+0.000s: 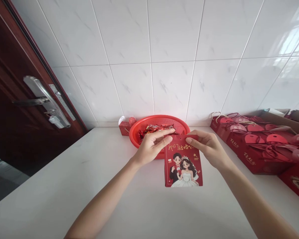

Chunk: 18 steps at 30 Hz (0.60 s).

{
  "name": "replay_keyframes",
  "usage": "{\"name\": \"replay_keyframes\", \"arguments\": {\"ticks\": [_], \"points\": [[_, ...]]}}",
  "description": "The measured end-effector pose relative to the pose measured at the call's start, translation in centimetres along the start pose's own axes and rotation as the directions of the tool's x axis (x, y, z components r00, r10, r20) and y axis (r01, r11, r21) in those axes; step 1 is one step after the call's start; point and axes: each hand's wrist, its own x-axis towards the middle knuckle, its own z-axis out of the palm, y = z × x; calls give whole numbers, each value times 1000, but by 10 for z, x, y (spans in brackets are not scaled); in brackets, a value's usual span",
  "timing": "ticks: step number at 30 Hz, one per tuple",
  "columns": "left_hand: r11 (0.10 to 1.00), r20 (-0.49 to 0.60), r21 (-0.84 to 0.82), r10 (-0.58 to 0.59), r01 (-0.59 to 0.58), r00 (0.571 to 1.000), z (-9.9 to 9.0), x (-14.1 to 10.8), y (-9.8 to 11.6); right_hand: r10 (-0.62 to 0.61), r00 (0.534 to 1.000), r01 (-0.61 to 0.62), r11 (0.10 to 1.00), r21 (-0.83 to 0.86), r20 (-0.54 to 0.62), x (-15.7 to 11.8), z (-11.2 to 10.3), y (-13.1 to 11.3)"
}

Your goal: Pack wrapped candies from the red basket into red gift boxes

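My left hand (154, 144) pinches the upper left corner of a red paper wedding favor bag (183, 166), thumb in front. At the upper right corner my right hand (206, 146) grips the same bag between thumb and fingers. The bag hangs upright and looks flat, with gold lettering, a small hole near the top edge and a cartoon bride and groom on its front. Right behind it stands a red plastic basket (133, 132) with several red-wrapped candies (153, 127) in it. The hands and the bag hide part of the basket.
On the right, several red gift boxes (249, 156) with ribbons and rope handles stand in rows, near an open cardboard box (276, 118). A small red box (124, 127) sits left of the basket. A tiled wall (174, 89) backs the white table (89, 166); a door (20, 66) is at left.
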Motion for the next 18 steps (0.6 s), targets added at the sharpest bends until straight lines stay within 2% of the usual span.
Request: {"name": "replay_keyframes", "arguments": {"ticks": [5, 10, 14, 18], "points": [[994, 76, -78, -73, 79, 994, -1, 5, 0, 18, 1000, -18, 998, 60, 2, 1, -1, 1], [999, -5, -54, -2, 2, 1000, 0, 5, 2, 42, 999, -47, 986, 163, 34, 4, -2, 5], [999, -10, -51, -6, 5, 1000, 1, 4, 5, 18, 999, -23, 992, 122, 42, 5, -6, 4], [998, -17, -64, -7, 6, 1000, 1, 5, 4, 2, 1000, -3, 998, 57, 4, 5, -7, 2]]}}
